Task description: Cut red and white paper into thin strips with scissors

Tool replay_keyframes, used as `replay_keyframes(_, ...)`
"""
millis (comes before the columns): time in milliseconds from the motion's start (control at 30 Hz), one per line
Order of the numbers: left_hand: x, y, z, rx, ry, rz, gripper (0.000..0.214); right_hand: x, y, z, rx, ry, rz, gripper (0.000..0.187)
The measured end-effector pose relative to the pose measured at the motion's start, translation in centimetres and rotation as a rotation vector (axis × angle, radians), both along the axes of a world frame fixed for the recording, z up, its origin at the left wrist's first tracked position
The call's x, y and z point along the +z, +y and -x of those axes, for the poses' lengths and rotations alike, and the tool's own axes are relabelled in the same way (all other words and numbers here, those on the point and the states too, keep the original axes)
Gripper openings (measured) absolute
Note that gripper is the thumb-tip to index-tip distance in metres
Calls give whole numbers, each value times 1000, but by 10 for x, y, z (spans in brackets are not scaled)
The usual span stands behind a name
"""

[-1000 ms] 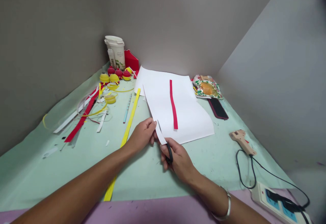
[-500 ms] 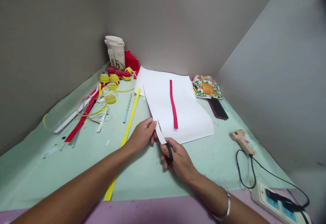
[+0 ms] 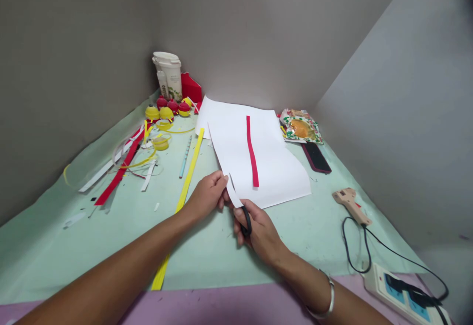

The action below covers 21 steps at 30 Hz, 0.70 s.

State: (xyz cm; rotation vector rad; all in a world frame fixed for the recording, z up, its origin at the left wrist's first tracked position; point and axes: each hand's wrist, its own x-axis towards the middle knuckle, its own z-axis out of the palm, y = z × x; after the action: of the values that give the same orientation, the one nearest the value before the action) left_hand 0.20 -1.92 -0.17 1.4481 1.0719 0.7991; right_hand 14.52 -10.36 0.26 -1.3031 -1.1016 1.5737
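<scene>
Head view: left hand [image 3: 207,195] pinches the near left corner of the white sheet [image 3: 273,167]. Its fingers are together and clamped on the paper edge, where a narrow flap [image 3: 233,193] stands up from the sheet. Right hand [image 3: 260,234] lies just beside the left hand, with its fingers curled shut around the black handle of the scissors [image 3: 246,221]. The blades are hidden by the flap and the hands, so their opening cannot be told.

The white sheet lies flat on the green mat [image 3: 92,216], in the middle of the work surface, partly covering a second white sheet behind it. A red strip [image 3: 252,152] lies lengthwise on the sheet. A yellow strip [image 3: 190,170] runs along the mat and passes under the left forearm.

A glue gun [image 3: 349,202] and a power strip [image 3: 401,290] lie to the right, well apart from both hands. A phone [image 3: 316,157] and a snack packet [image 3: 301,129] lie near the sheet's far right edge.
</scene>
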Motion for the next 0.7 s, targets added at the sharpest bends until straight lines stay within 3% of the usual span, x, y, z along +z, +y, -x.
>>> replay_keyframes(700, -3, 0, 0, 17, -46, 32, 38, -1, 1, 0, 5, 13, -4, 36)
